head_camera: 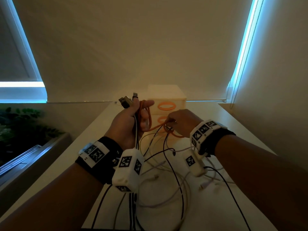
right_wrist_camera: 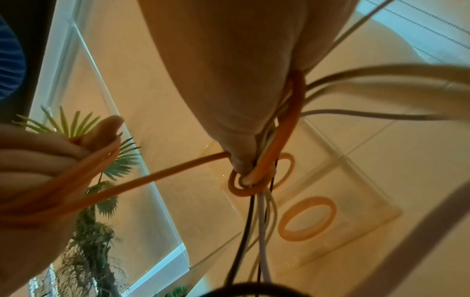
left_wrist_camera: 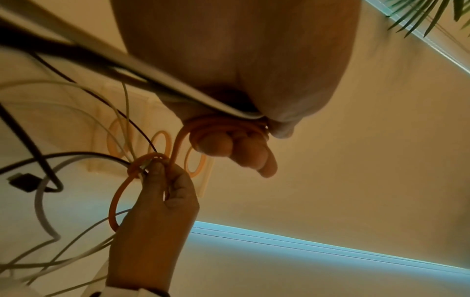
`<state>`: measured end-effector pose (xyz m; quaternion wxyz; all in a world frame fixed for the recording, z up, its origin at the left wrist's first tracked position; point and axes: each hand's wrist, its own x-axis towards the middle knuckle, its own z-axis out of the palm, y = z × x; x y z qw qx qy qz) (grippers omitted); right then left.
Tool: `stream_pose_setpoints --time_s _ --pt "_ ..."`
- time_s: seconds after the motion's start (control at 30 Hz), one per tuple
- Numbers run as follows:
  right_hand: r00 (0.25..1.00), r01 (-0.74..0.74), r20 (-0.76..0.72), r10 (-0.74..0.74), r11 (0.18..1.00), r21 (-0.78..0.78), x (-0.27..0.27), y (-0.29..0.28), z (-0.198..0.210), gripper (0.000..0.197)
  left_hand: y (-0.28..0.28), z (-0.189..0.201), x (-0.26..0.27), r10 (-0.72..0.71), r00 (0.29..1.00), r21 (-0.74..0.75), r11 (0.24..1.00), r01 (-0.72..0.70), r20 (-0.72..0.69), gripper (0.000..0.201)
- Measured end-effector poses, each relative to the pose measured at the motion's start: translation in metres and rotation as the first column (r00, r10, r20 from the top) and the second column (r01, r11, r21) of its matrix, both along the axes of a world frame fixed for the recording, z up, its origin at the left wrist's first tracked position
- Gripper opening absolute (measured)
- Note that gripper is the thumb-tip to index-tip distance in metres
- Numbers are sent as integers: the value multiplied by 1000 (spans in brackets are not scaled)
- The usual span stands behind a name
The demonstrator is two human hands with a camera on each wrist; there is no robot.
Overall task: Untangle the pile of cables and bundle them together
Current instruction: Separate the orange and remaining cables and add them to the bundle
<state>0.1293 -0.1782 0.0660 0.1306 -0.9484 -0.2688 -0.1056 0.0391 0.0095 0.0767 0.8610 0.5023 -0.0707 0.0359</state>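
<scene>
Both hands are raised above the bench (head_camera: 236, 130), working on one knot in the pile of cables (head_camera: 166, 170). The left hand (head_camera: 126, 124) is closed in a fist around the plug ends (head_camera: 129, 100) of several cables, with coils of the orange cable (head_camera: 150, 120) looped over its fingers; gathering the ends in one fist probably keeps the freed lengths together for later bundling and anchors them while the other hand works. The plug ends stand above the fist and point up and away from the person, and the gripped lengths run roughly vertical, hanging past the left wrist to the bench below. From the left hand a single orange strand runs nearly level across to the right hand (head_camera: 181, 120), so its long axis lies from hand to hand. The right hand pinches a small orange loop (right_wrist_camera: 248, 185) between thumb and fingertips; the right wrist view shows black, white and pale strands (right_wrist_camera: 257, 221) passing through this loop and dropping straight down beneath the hand. Holding the loop at its crossing point seems meant to keep it open so that the trapped strands can be drawn out. The slack of the remaining cables lies in wide open curves on the bench below and between the two wrists, not yet sorted. Beyond the hands stands a pale box (head_camera: 168, 99) with orange rings (head_camera: 166, 106) on its face. Judged from this layout, untangling is under way and bundling has not begun.
</scene>
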Motion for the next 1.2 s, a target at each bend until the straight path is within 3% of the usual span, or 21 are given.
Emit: stream_pose_setpoints --time_s 0.17,0.27,0.43,0.57,0.7,0.77,0.87,0.97,1.1,1.2 --pt "999 7 -54 -4 998 57 -5 -10 -15 18 4 -1 0 -21 1000 -18 1000 21 19 49" --pt "994 -95 56 89 988 118 -18 -6 -16 15 2 -1 2 -30 999 -34 999 31 37 48" --pt "975 -197 148 167 955 222 -51 15 -15 32 -8 2 5 -47 997 -74 996 52 60 48" --pt "972 -182 -26 235 813 554 -63 30 -24 4 -9 4 7 -86 994 -77 993 91 71 48" --pt "893 -143 -288 346 825 546 -51 29 -34 10 -5 8 2 -139 987 -101 984 147 75 47" --pt "890 -94 -327 317 831 548 -40 18 -37 8 1 11 -2 -198 977 -90 975 205 81 47" --pt "902 -20 -350 254 834 552 -23 1 -30 7 8 13 -7 -269 960 -19 962 271 71 46" --pt "909 9 -362 208 857 515 -12 -1 -11 8 7 6 -12 -315 949 125 940 316 -28 47" --pt "934 -10 -316 168 895 446 -6 5 16 11 -1 -4 -19 -256 944 430 843 323 -208 49" --pt "947 7 -290 135 897 442 -8 7 23 9 1 -8 -15 -203 943 483 818 312 -264 49"
